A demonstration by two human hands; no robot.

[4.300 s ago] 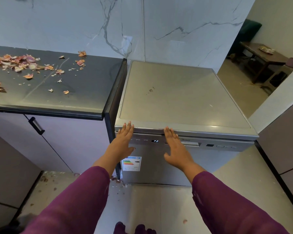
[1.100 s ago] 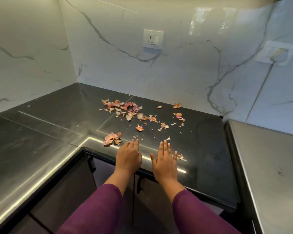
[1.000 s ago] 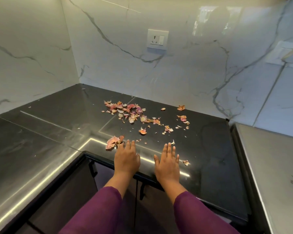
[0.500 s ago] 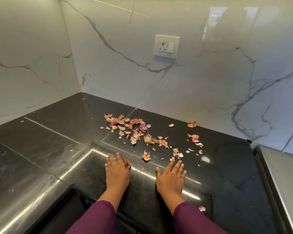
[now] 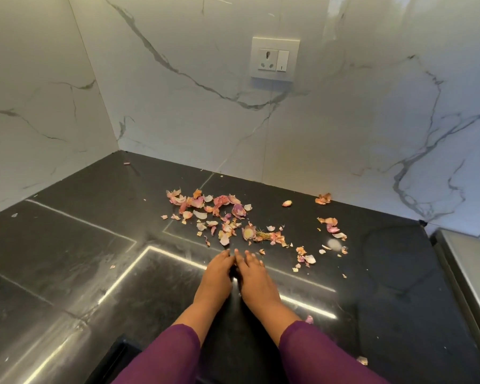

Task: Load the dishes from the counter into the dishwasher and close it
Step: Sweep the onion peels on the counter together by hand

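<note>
So, closest to us are our left sleeve point(image 5: 164, 356) and right sleeve point(image 5: 316, 356), both purple, coming in from the bottom edge over the front lip of the black counter point(image 5: 67, 259). Past them our left hand point(image 5: 216, 274) and right hand point(image 5: 257, 277) lie palm down on the counter, pressed side by side and touching along their inner edges. The fingers point(image 5: 225, 254) of both are stretched forward and close together, tips on the stone, gripping nothing we can see. A stray peel scrap point(image 5: 308, 319) sits just beside the right sleeve. Just beyond the fingertips there's a loose scatter of pink and orange onion skins point(image 5: 222, 214), spreading toward the back and off to the right. Over at the right edge, the steel top of the dishwasher point(image 5: 471, 273) sits just beside the counter's end, well apart from both hands. Farthest back is the white marble wall point(image 5: 372, 120) with a socket plate point(image 5: 273, 59) on it.
</note>
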